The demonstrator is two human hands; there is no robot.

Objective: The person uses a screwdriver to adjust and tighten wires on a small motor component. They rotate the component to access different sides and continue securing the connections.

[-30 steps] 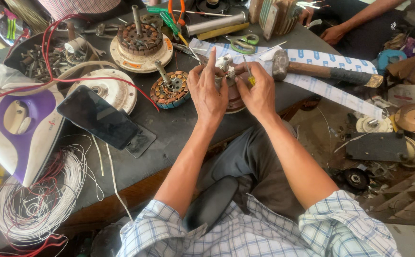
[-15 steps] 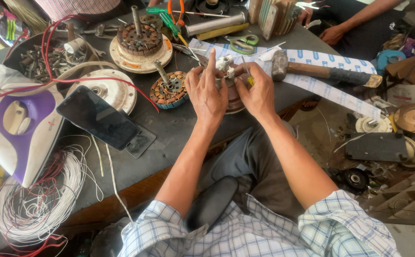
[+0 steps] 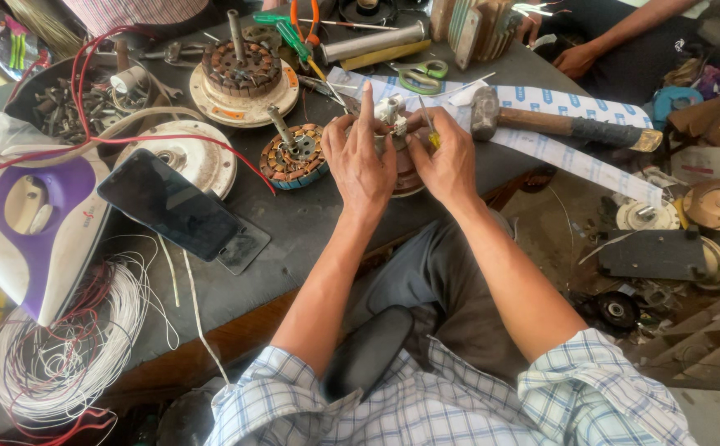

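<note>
Starting at nine o'clock, a white and purple clothes iron [image 3: 34, 223] lies flat on the dark workbench [image 3: 310, 223], with a tangle of white and red wire [image 3: 59, 355] below it at about seven o'clock. Just beside the iron, a dark phone [image 3: 168, 204] leans against a round white motor cover [image 3: 188, 157]. Up at eleven o'clock a motor rotor [image 3: 242, 70] stands on its pale plate, shaft upright, and a copper-wound stator [image 3: 296, 157] sits just left of the hands.

At twelve o'clock the left hand [image 3: 364, 161] rests over a small motor part [image 3: 393, 140], forefinger stretched straight up and the other fingers curled loosely against the part; how firmly it is pinched cannot be told. The right hand [image 3: 447, 161] touches the same part from the other side, fingers closed round a thin yellow-handled tool [image 3: 430, 132]. The hands hide most of the part.

Beyond them lie green-handled scissors [image 3: 418, 76]. At one o'clock a hammer [image 3: 562, 124] rests across a white and blue printed strip [image 3: 583, 149]. At two o'clock another person's hand [image 3: 576, 59] rests at the bench's far edge.
</note>
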